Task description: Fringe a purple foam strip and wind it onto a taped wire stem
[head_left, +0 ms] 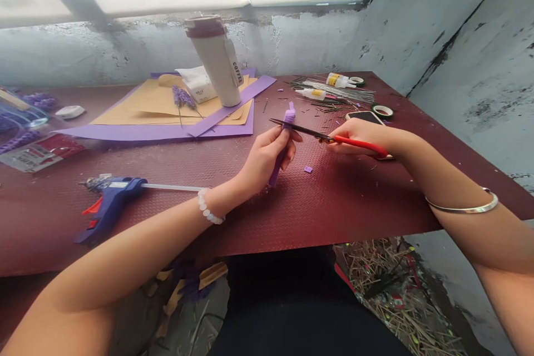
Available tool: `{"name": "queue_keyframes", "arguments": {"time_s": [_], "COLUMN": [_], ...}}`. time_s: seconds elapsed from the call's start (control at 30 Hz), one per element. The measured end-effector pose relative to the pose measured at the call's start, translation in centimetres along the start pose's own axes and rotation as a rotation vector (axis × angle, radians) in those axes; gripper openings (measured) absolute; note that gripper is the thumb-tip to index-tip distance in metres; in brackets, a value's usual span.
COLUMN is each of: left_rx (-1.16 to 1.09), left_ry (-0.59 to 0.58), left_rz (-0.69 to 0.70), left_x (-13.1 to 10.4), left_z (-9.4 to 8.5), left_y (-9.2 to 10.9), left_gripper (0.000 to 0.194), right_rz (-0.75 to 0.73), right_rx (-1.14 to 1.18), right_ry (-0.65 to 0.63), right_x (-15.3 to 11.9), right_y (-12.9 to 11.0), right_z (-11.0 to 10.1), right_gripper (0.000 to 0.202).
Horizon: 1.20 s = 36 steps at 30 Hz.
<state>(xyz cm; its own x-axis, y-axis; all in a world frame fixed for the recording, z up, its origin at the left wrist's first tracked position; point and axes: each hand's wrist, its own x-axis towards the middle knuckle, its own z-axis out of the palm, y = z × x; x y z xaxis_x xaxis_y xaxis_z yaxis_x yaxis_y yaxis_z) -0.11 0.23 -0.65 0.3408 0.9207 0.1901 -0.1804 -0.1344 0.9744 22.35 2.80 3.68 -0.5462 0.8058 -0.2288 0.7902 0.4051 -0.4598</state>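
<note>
In the middle of the head view, my left hand pinches a narrow purple strip, perhaps of foam or paper, held over the table. Its upper end stands above my fingers and looks notched or folded. My right hand grips red-handled scissors, whose dark blades cross the strip just above my left fingertips. How far the blades are parted is hard to see. A small purple scrap lies on the table below the blades. Behind my right hand, a phone is partly hidden.
A blue glue gun with a glue stick lies at left. Behind are brown paper, purple sheets, a coffee cup and a tissue pack. Glue bottles, wires and green tape lie at back right.
</note>
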Motion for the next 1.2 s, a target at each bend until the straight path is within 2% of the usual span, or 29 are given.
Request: {"name": "queue_keyframes", "arguments": {"time_s": [0.2,0.5,0.73,0.93,1.2], "left_rx": [0.031,0.071,0.096,0.064,0.033], "left_ry": [0.095,0.099,0.089,0.052,0.019], "left_rz": [0.007,-0.005,0.001,-0.015,0.000], "left_x": [0.3,0.3,0.3,0.1,-0.1], "left_z": [-0.1,0.1,0.2,0.2,0.3], "left_y": [0.0,0.0,0.0,0.1,0.3], "left_gripper": [0.025,0.026,0.028,0.026,0.024], "right_rz": [-0.050,-0.155,-0.111,-0.094,-0.059], "right_rx": [0.050,-0.159,-0.212,-0.179,-0.094], "right_ry": [0.046,0.248,0.214,0.212,0.178], "right_x": [0.4,1.1,0.6,0.1,0.2], "right_y": [0.2,0.5,0.0,0.1,0.6], "right_z": [0.5,0.7,0.8,0.4,0.3], "right_gripper": [0.043,0.046,0.027,0.028,0.018]}}
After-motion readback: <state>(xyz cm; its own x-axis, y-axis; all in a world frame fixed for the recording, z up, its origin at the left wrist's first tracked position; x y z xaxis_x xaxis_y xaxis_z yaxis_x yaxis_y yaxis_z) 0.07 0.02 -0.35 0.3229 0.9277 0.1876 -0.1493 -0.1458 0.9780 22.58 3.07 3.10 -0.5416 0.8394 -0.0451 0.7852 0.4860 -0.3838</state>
